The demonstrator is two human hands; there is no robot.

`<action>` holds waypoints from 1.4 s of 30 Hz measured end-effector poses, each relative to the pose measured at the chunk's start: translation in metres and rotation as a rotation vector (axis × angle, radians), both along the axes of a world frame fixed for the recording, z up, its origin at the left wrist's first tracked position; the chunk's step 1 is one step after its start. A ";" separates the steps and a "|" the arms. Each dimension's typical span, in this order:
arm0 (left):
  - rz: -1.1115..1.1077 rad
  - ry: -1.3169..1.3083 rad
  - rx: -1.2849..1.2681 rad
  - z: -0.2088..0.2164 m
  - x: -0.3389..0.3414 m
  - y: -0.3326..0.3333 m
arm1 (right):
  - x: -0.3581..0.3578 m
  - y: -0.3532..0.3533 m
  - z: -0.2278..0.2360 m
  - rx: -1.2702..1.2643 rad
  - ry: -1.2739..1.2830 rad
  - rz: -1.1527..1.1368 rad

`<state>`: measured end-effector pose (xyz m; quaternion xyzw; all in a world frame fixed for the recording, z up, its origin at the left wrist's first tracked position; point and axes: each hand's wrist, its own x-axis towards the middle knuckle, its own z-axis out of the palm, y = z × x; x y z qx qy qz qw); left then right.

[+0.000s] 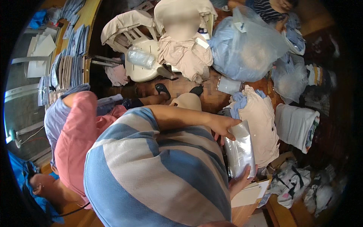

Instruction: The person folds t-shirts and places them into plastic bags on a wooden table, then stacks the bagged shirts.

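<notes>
The left hand [225, 126] is clamped on the upper end of a stack of clear plastic sleeves [240, 151], thumb over the near face. The right hand [245, 177] is closed about the stack's lower end, fingers bent over the edge. The stack is held tilted between both hands, in front of the wearer's striped shirt [162, 170]. Just beyond it lies a pile of beige garments [261, 128]; a folded white cloth bundle [297, 125] is to the right of that pile. A white plastic chair [141, 70] bears a clear plastic package [140, 56]. A co-worker in a pink shirt [75, 132] is at the left. Glare obscures the sleeves' exact layers.
</notes>
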<state>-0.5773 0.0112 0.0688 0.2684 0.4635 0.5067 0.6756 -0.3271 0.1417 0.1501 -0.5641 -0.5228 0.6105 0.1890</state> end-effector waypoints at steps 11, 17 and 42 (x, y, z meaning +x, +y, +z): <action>0.744 0.221 -0.374 -0.180 -0.178 -0.181 | -0.147 0.009 -0.077 -0.300 -0.214 0.189; 0.712 1.014 -1.575 -0.351 -0.240 -0.414 | -0.246 0.025 -0.106 -0.154 -0.347 0.557; 1.900 -0.159 -1.386 -0.513 -0.293 -0.542 | -0.365 -0.007 -0.143 0.087 -0.502 0.998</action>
